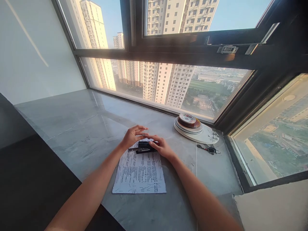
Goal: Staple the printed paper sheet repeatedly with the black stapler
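Note:
A printed sheet of paper (pixel 141 175) lies on the grey stone sill, with many thin dark marks or slivers over its text. At its far end rests a black stapler (pixel 143 149), its metal part pointing left. My right hand (pixel 161 146) touches the stapler's right end, thumb on top and fingers reaching left. Just beyond the stapler on the left, my left hand (pixel 132 136) hovers with its fingers apart and holds nothing visible. The fingertips of both hands come close together above the paper's far edge.
Stacked plates (pixel 189 123) sit on a white oval platter (pixel 209 136) at the right, by the window frame (pixel 163 57). Keys with a dark fob (pixel 210 149) lie in front of them. The sill's edge runs diagonally at the left.

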Motion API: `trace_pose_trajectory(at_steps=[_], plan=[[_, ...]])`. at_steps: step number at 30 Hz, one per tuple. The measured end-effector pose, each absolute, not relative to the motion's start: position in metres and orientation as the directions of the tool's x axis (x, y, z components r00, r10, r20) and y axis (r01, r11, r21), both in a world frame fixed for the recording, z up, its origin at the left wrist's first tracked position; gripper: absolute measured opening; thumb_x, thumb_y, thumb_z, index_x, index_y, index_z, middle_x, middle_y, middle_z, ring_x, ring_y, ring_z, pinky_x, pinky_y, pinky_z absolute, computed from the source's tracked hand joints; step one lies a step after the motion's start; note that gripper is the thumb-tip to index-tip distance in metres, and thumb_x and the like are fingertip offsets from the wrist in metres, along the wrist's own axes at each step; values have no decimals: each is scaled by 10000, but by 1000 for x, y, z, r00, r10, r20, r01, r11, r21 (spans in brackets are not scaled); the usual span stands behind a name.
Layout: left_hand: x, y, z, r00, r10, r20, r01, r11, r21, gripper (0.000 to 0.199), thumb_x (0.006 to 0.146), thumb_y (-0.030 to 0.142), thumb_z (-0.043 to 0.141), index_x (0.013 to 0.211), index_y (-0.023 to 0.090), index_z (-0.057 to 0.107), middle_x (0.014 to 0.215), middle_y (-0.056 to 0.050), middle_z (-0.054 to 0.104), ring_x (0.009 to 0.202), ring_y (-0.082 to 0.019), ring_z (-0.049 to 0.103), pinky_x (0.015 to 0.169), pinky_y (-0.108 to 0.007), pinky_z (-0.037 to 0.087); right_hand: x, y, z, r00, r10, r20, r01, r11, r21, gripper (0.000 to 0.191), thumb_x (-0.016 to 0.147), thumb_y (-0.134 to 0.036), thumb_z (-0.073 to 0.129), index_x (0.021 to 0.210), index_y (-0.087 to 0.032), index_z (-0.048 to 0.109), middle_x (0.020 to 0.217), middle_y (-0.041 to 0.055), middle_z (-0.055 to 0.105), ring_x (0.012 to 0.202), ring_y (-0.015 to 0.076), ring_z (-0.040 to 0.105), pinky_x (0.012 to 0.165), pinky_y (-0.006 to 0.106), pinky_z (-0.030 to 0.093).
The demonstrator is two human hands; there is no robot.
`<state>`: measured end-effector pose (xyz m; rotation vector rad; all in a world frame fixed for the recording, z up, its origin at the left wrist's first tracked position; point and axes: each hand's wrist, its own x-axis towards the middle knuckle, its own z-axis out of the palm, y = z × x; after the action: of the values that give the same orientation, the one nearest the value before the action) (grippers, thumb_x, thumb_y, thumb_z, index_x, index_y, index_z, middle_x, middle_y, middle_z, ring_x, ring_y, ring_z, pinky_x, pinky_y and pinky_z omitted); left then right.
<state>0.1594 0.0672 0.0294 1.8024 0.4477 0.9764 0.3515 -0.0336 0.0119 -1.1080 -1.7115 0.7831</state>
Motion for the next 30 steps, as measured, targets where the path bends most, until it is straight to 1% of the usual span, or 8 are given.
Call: trace_pose_trajectory(at_steps=[4,6,8,10,14,18,21,30], plan=[[157,72,33,605,652,457,-130,-485,865,478,787,390,787,1171,210,567,1290,-116,662,1104,-253,692,1101,-458,429,353,-32,14,-24,932,361,275,353,-894,436,962,-526,519,1268,-256,672,1279,70,670,1134,245,607,900,354,496],[150,80,32,472,731,493,-48,-537,842,378,884,379,671,1199,209,550,1254,-111,673,1101,-238,680,1017,-415,487,357,-29,12,133,925,357,253,316,-914,442,962,-529,493,1232,-236,685,1247,77,689,1114,248,611,885,354,495],[140,91,28,238,823,516,183,-559,808,231,961,294,514,1163,203,576,1164,-96,699,1061,-227,670,955,-384,504,362,-26,7,301,895,330,230,267,-936,457,956,-529,458,1191,-214,692,1184,85,712,1044,246,621,825,339,494],[129,101,22,57,870,489,514,-446,733,249,927,153,456,1093,195,637,1106,-101,699,1073,-255,641,946,-389,487,366,-23,2,449,840,304,231,220,-948,461,942,-517,431,1117,-189,703,1083,90,731,958,240,623,765,320,478],[112,110,12,-37,941,337,859,-143,492,300,864,87,478,1007,185,723,1117,-174,646,1109,-348,588,903,-444,472,369,-20,-5,608,727,319,347,118,-930,416,902,-463,424,928,-162,710,857,74,711,799,218,603,710,301,431],[111,111,8,36,955,293,903,-157,399,309,920,227,506,1145,204,715,1165,-190,623,1084,-350,594,876,-428,474,368,-18,-7,627,725,284,440,-29,-898,392,872,-423,419,802,-160,700,731,60,686,648,194,552,614,294,382],[113,112,5,102,968,230,914,-183,363,307,865,297,620,1138,207,728,1163,-181,639,1058,-337,613,865,-392,479,369,-16,-10,606,750,266,469,-67,-880,371,853,-405,439,776,-160,707,720,60,699,638,190,559,609,290,381],[113,115,-1,156,950,270,888,-255,382,155,862,209,602,942,206,735,1037,-131,675,928,-276,635,758,-342,492,372,-15,-14,611,755,236,426,-63,-903,381,807,-355,464,934,-155,763,856,91,760,660,203,633,632,296,447]])
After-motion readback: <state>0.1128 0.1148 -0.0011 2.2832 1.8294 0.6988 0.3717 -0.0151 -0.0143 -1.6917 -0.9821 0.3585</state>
